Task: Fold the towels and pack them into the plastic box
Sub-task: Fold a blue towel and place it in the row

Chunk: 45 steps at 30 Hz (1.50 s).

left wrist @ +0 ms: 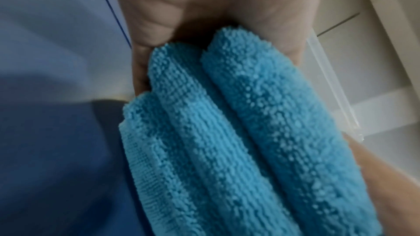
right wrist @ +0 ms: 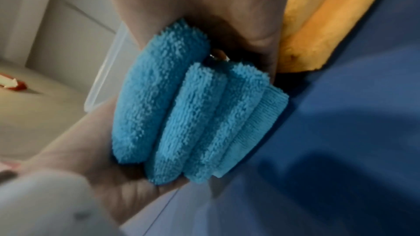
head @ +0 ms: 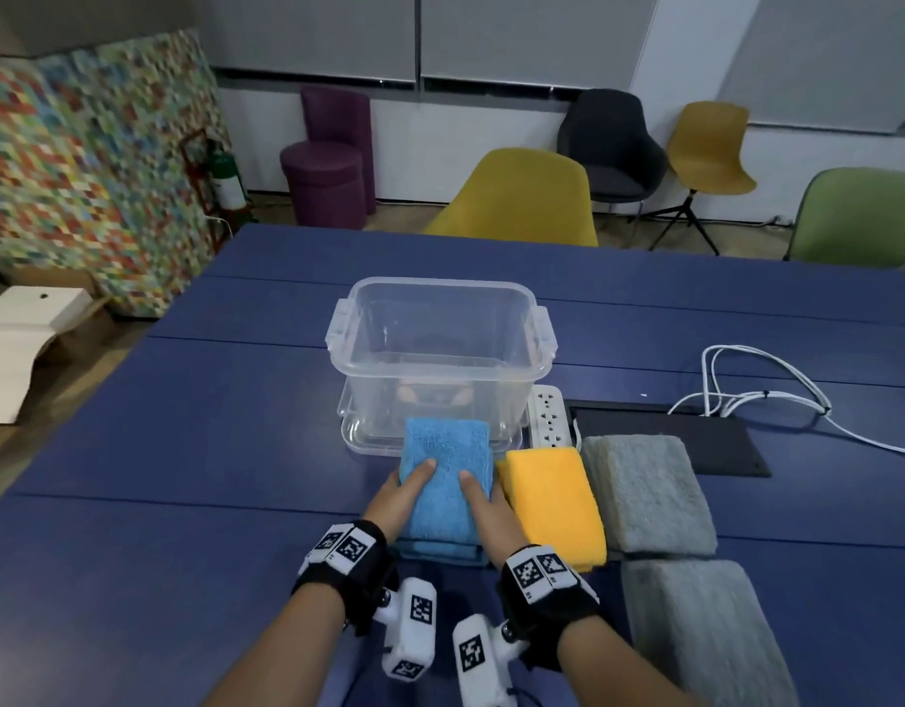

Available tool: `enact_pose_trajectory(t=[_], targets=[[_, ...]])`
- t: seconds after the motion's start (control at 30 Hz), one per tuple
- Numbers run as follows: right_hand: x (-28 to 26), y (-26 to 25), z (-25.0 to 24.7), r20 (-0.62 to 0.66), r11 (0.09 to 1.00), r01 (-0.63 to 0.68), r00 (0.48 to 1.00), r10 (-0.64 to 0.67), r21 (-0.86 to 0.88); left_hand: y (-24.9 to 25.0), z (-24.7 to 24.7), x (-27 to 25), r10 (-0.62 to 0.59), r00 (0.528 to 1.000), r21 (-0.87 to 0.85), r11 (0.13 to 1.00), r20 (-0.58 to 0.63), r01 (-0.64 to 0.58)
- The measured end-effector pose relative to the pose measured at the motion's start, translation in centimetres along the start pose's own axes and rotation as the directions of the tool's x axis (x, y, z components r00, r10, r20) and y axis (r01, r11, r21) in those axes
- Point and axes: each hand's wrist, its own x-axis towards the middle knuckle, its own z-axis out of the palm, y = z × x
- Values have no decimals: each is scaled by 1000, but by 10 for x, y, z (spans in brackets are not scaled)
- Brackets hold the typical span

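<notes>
While both hands (head: 442,494) hold it, blue towel (head: 447,451) looks folded thick.

Head cam looks down and forward over the blue table (head: 185,451), chairs along the top of the frame. Both wrist cams sit super close, looking up along the palms; all three share the blue towel (head: 445,482) mid-frame.
</notes>
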Motion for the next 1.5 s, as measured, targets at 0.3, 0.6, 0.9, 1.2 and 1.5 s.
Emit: enact_pose_trajectory(t=[0.3,0.6,0.9,1.2,1.5], targets=[[-84,51,-13,90,999,-43,995,41,17,-51,13,-100,-98,992,-78,993,-74,93],[-152,66,-97,16,988,-114,993,113,105,-83,87,-147,-136,991,38,990,2,136],[-180,63,-118,54,975,-194,981,189,112,-111,109,-188,-146,988,-231,964,-55,130],[-112,45,-109,-31,956,-277,961,275,-94,-103,111,-183,-134,990,-321,940,-40,114],[-138,35,-114,144,950,-289,952,271,117,-102,110,-173,-72,997,-300,951,28,77]])
